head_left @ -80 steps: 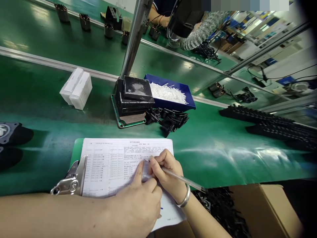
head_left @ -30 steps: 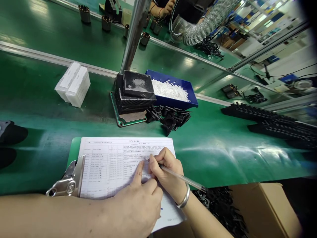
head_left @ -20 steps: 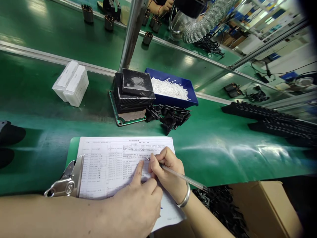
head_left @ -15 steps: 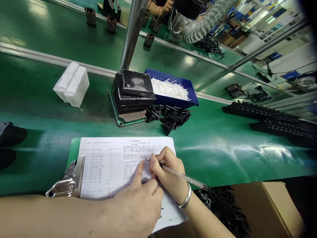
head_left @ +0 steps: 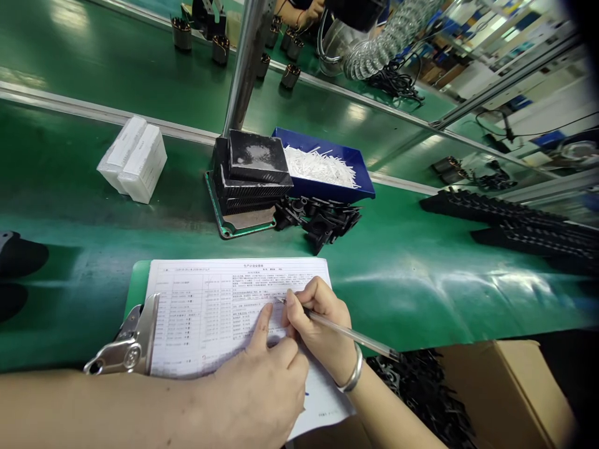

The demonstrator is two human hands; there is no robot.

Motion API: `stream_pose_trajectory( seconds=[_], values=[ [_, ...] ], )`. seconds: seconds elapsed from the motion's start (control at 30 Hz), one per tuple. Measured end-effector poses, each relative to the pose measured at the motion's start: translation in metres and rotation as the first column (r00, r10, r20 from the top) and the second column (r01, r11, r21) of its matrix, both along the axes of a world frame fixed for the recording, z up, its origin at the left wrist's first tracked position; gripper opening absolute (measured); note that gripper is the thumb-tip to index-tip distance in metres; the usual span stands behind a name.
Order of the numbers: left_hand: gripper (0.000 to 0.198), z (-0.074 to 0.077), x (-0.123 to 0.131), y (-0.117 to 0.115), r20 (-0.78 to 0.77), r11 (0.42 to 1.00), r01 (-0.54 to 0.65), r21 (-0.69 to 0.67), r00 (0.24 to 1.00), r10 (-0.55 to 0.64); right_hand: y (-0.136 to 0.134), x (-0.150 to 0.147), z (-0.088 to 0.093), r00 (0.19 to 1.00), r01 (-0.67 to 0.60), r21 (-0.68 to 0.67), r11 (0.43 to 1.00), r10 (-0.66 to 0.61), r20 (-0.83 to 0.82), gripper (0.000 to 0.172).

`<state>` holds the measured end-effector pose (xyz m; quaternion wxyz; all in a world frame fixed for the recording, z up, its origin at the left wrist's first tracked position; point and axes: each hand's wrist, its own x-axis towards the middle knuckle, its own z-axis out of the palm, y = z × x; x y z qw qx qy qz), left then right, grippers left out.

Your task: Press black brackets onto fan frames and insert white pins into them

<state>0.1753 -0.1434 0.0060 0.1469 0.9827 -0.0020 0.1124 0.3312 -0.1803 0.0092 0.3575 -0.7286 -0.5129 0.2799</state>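
My right hand (head_left: pixel 321 324) grips a clear-barrelled ballpoint pen (head_left: pixel 355 337), its tip at a printed line of the paper sheet (head_left: pixel 187 312). A metal bangle circles that wrist. Beside it, my left hand (head_left: pixel 269 380) rests on the sheet, index finger stretched out close to the pen tip and the other fingers bent; I see nothing held in it. Beneath the paper is a green clipboard (head_left: pixel 137 284), mostly covered, with a silver clip (head_left: pixel 133 349) at its left side. The sheet carries a printed table with small text.
Beyond the clipboard stand black blocks (head_left: pixel 257 159), a blue bin (head_left: pixel 337 149) of thin white pieces and a pile of black plastic parts (head_left: pixel 325 221). White boxes (head_left: pixel 135 162) sit left. A cardboard box (head_left: pixel 500 386) is lower right. Another person's hand (head_left: pixel 311 12) shows behind the metal post (head_left: pixel 246 68).
The copper-wound cylinders on the far green surface have shifted right, and another now shows beside the post. Both my hands and the pen stay almost where they were.
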Motion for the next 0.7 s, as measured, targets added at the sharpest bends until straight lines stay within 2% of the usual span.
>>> stream_pose_trajectory(
  seconds=[0.5, 0.7],
  values=[
    [0.022, 0.0008, 0.0004, -0.0013, -0.028, 1.000, 0.017, -0.011, 0.999, -0.017, 0.0020, -0.0016, 0.0001, 1.000, 0.008, -0.039, 0.999, -0.009, -0.027, 0.032],
    [0.025, -0.0009, -0.0004, -0.0023, -0.019, 1.000, 0.011, -0.003, 1.000, -0.011, -0.0056, 0.0005, -0.0034, 0.994, 0.078, -0.021, 0.997, -0.079, -0.080, 0.035]
  ],
)
